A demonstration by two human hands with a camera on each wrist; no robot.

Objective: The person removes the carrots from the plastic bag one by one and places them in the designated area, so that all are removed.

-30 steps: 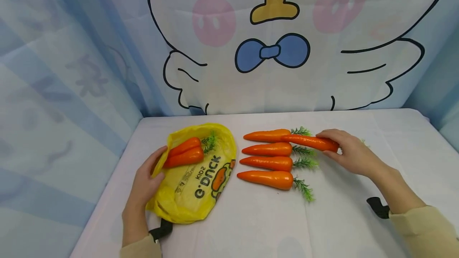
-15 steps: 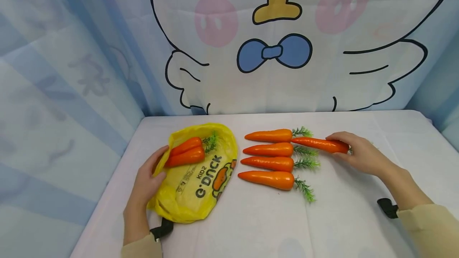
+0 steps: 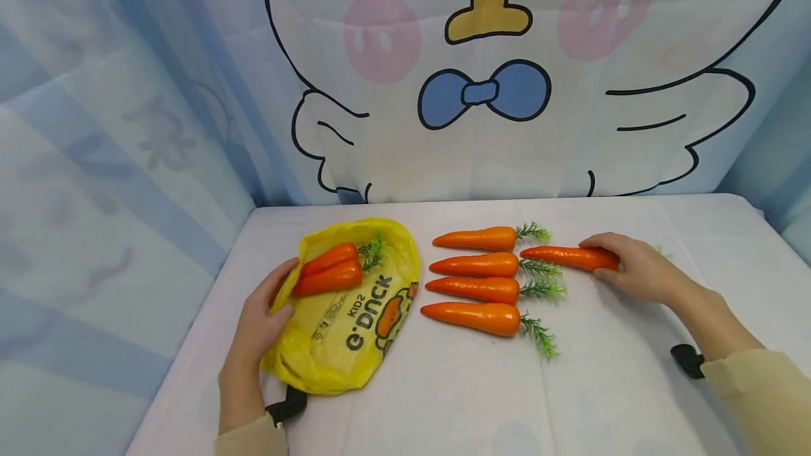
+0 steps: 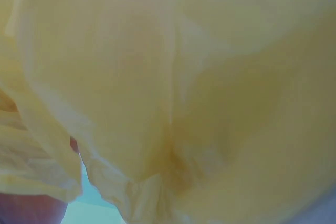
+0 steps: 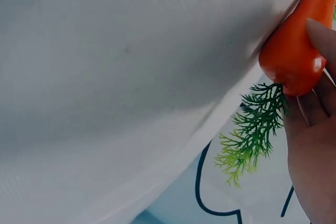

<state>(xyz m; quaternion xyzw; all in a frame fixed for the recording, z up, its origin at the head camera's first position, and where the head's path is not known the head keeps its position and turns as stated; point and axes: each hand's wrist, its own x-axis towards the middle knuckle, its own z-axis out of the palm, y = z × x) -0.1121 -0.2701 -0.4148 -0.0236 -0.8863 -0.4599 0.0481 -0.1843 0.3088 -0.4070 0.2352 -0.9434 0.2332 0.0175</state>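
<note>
In the head view, my right hand (image 3: 640,269) pinches a toy carrot (image 3: 560,255) by its thick end, low over the table. The right wrist view shows that carrot (image 5: 302,45) close by the white cloth, its green top hanging beside the palm. My left hand (image 3: 256,319) holds the edge of a yellow plastic bag (image 3: 342,357) at its left side. Two carrots (image 3: 329,277) with a green top lie at the bag's mouth. Yellow plastic (image 4: 131,77) fills most of the left wrist view, hiding most of the hand.
Between the hands, several carrots (image 3: 472,288) lie in a column, tips left and green tops right. A white cloth covers the table (image 3: 443,400). Behind it hangs a curtain (image 3: 393,153) with a cartoon duck, and a blue curtain (image 3: 114,203) stands at the left.
My right hand has moved right and slightly down with its carrot, drawing it off the top carrot in the column to the column's right. My left hand and the bag stay in place.
</note>
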